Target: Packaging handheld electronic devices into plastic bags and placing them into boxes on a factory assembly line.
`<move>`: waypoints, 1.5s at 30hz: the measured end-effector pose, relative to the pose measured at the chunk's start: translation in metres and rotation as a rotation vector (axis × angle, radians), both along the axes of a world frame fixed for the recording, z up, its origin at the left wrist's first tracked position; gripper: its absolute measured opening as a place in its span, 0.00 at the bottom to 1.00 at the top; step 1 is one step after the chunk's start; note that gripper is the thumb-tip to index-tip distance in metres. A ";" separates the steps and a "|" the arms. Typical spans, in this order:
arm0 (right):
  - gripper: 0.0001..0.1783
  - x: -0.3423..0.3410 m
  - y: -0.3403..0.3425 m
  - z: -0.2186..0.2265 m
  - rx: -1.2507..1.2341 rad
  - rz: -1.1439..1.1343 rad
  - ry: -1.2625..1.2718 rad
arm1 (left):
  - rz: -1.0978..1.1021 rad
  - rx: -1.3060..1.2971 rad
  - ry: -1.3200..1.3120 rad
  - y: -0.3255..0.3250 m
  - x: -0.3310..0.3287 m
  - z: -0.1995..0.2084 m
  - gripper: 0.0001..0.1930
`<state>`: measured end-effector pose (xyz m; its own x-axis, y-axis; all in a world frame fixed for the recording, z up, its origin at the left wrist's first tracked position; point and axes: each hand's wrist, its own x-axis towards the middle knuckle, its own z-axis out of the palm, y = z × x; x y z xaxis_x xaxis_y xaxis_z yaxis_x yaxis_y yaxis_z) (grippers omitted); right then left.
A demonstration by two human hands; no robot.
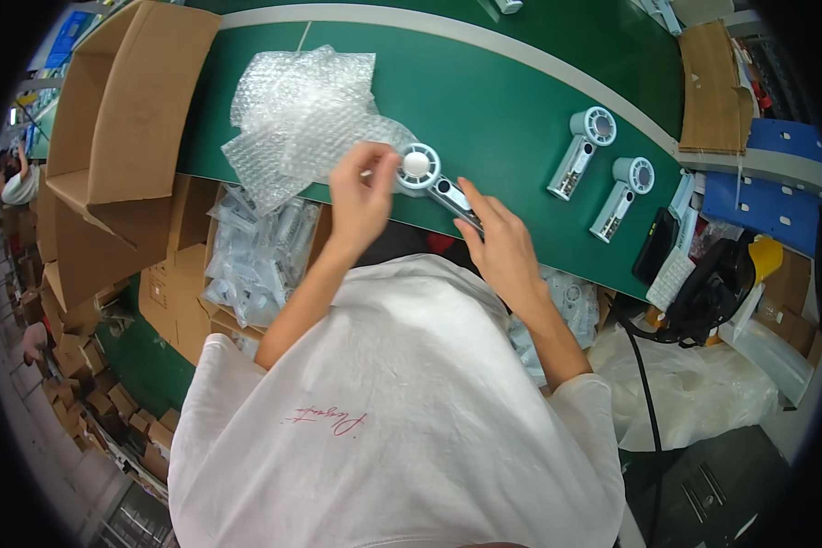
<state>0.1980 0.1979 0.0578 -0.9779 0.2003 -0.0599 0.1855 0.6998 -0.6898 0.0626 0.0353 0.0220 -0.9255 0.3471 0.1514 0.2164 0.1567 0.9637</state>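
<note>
A light-blue handheld fan point(418, 166) with a round slotted head and a white centre is held over the near edge of the green table. My right hand point(500, 239) grips its dark-faced handle, thumb on one side and fingers on the other. By the left rim of the fan head, my left hand point(361, 196) has its fingers curled together; what they pinch, if anything, is hidden. Bubble-wrap bags point(310, 110) lie in a loose pile just beyond my left hand. Two similar fans, one upper point(575, 155) and one lower point(623, 196), lie on the table to the right.
An open cardboard box point(142, 100) stands at the left. Below the table edge, another carton holds bagged fans point(260, 256). More bagged items point(571, 301) sit under my right arm. A black device point(656, 247), a black cable point(647, 384) and clear plastic sheeting point(685, 384) are at the right.
</note>
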 end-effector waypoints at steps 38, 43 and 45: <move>0.38 -0.014 -0.019 0.019 -1.662 -0.332 0.242 | -0.472 0.036 0.198 0.041 0.050 0.104 0.03; 0.30 -0.031 0.026 -0.015 -0.681 -0.397 0.228 | -0.171 -0.198 0.245 0.010 0.005 0.028 0.09; 0.30 -0.028 0.041 -0.022 -0.232 -0.411 0.157 | -0.025 -0.464 0.578 0.004 -0.008 0.002 0.17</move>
